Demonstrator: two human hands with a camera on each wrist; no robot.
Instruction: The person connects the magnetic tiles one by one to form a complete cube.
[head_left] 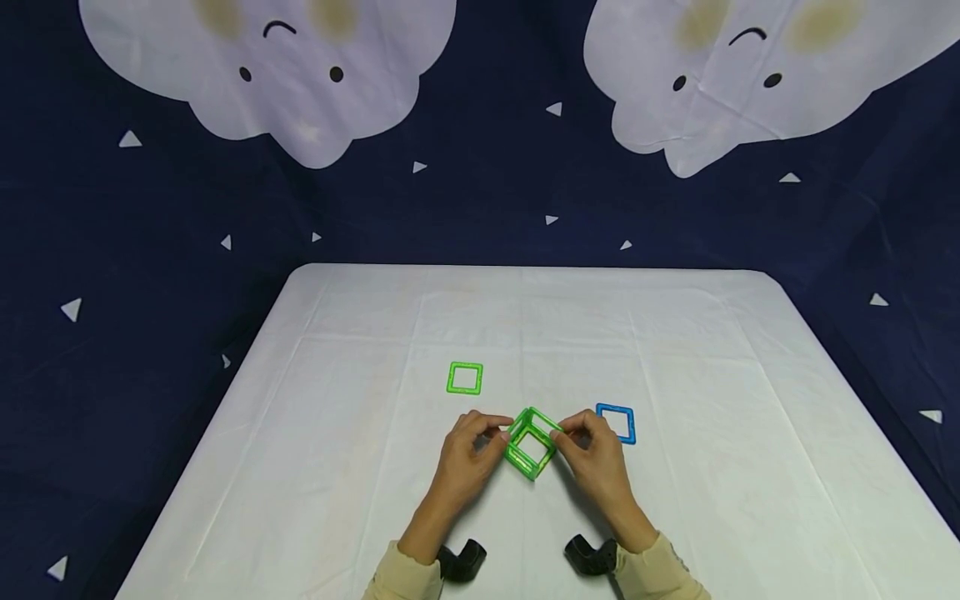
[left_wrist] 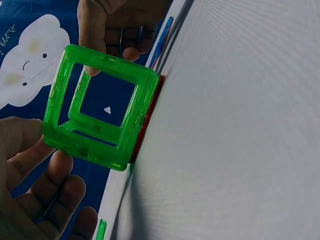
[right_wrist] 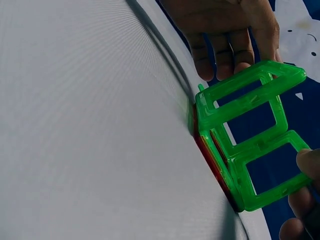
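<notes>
A small box of green square-frame magnetic tiles stands on the table between both hands. My left hand pinches its left corner with thumb and index finger. On the other side, my right hand pinches a green tile, which slants outward from the box in the right wrist view. A red strip shows along the box's bottom edge, against the tabletop. Beyond the left hand lies a loose green square tile. A blue square tile lies flat just behind the right hand, which partly covers it.
The white-covered table reaches back to a dark blue cloth printed with clouds and small triangles. Black curved wrist mounts sit at both wrists, by the beige sleeves.
</notes>
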